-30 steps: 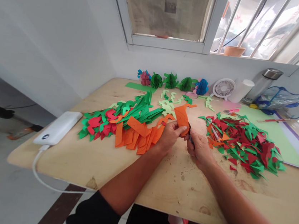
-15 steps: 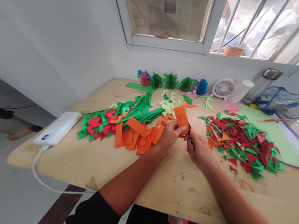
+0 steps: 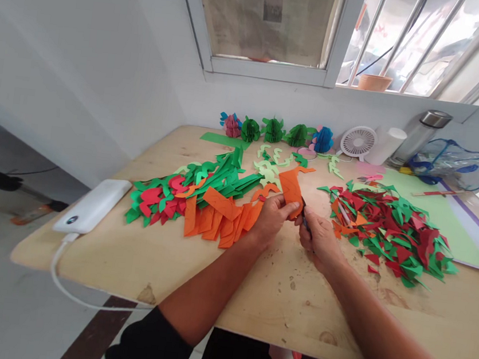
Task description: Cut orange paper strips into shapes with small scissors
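Note:
My left hand [image 3: 273,218] pinches the lower end of an orange paper piece [image 3: 291,186] that bears faint drawn lines. Closed around the handles of a pair of scissors [image 3: 304,204] is my right hand [image 3: 320,235]; the dark blades meet the paper's right edge, and most of the handles are hidden by the fingers. Left of my hands lie several orange paper pieces [image 3: 213,221], overlapping. Beyond them is a heap of green paper strips [image 3: 231,173], with red and green cut shapes [image 3: 155,198] beside it.
A pile of red and green paper scraps [image 3: 402,232] spreads at the right. Along the wall stand folded paper figures [image 3: 273,130], a small white fan [image 3: 358,141] and a bottle [image 3: 421,137]. A white power bank [image 3: 93,206] with a cable lies at the left edge.
Almost nothing differs. Both hands, the orange paper and the scissors stay in nearly the same place.

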### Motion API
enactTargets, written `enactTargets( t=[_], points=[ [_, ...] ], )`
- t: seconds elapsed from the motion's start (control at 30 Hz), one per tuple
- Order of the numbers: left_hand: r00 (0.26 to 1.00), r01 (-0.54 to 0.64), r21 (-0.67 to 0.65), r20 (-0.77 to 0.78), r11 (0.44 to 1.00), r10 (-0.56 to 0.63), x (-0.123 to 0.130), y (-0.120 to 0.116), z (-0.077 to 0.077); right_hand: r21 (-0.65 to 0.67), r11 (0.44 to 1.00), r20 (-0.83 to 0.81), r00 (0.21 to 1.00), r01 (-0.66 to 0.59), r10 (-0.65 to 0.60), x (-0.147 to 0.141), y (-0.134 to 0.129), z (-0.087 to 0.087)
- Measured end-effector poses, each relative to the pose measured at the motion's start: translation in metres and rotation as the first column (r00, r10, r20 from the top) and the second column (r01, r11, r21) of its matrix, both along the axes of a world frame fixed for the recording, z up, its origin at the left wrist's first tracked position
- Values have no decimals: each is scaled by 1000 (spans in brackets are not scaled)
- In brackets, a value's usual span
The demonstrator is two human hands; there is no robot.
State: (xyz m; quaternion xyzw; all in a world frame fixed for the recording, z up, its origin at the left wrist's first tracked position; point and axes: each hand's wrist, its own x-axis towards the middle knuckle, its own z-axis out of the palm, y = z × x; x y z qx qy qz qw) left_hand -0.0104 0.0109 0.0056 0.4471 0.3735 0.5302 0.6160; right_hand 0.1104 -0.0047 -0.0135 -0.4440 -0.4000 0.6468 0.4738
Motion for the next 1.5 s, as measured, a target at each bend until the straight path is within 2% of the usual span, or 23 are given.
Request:
enactTargets(
  t=[1.5],
  points=[
    [999, -2, -9, -36, 1000, 1, 0, 0, 0, -46, 999, -28, 1000, 13, -14, 0, 0, 0]
  ],
)
